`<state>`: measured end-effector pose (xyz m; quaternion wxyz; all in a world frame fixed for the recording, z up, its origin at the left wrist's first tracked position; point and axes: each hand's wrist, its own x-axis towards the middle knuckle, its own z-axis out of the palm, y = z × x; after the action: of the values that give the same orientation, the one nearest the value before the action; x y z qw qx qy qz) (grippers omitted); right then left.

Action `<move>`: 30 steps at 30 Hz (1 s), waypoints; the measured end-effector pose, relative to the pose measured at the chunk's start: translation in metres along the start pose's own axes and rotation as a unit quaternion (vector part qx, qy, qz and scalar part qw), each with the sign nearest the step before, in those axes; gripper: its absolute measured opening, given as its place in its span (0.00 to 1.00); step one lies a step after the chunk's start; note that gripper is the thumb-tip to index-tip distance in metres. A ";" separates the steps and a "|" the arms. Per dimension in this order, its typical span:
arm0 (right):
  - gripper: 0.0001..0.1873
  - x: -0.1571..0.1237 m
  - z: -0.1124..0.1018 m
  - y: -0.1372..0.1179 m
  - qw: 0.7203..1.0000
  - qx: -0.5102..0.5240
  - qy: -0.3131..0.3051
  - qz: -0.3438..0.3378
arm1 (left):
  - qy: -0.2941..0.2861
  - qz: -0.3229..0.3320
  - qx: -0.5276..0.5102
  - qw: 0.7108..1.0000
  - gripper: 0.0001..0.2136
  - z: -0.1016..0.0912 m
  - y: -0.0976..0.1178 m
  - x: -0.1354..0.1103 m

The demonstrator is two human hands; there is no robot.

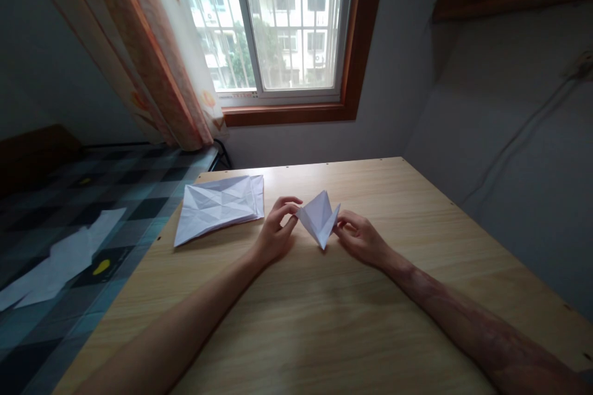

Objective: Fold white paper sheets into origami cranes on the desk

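A folded white paper point(319, 216) stands between my two hands over the middle of the wooden table point(287, 315). Its pointed flaps rise apart at the top, and a lower point comes down near the tabletop. On its left corner, my left hand point(278, 225) pinches the paper between thumb and fingers. My right hand point(362, 236) grips the right flap, its fingers curled. Left of my left hand lies a stack of creased white paper sheets point(222, 200), crossed by many fold lines.
A bed with a checked cover point(152, 197) adjoins the table's left side, with white paper pieces point(74, 256) on it. Behind the table are a window point(296, 31) and a curtain point(152, 55). A cable point(514, 129) hangs along the right wall beneath a wooden shelf point(509, 0).
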<state>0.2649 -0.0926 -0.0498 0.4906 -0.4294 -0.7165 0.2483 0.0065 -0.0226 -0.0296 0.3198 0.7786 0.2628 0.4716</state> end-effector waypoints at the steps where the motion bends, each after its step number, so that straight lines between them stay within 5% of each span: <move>1: 0.09 0.000 0.000 -0.001 1.000 -0.001 -0.001 -0.002 | 0.010 0.008 0.015 1.000 0.07 0.000 0.000 0.000; 6: 0.08 0.000 -0.001 -0.004 1.000 -0.007 -0.006 -0.004 | 0.024 -0.013 0.013 1.000 0.04 0.003 -0.002 -0.001; 11: 0.08 0.001 -0.001 -0.005 1.000 0.005 -0.019 -0.008 | 0.008 -0.073 -0.065 0.995 0.11 0.008 -0.002 -0.004; 16: 0.07 0.000 0.001 -0.002 1.000 0.001 -0.011 -0.026 | -0.005 -0.115 -0.035 0.993 0.15 0.007 0.003 -0.004; 30: 0.06 -0.001 0.001 0.003 1.000 -0.001 0.006 0.021 | -0.023 -0.123 -0.042 0.991 0.10 0.005 0.005 -0.004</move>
<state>0.2649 -0.0921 -0.0531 0.4891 -0.4463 -0.7046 0.2555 0.0098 -0.0298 -0.0293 0.4136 0.7369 0.3292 0.4213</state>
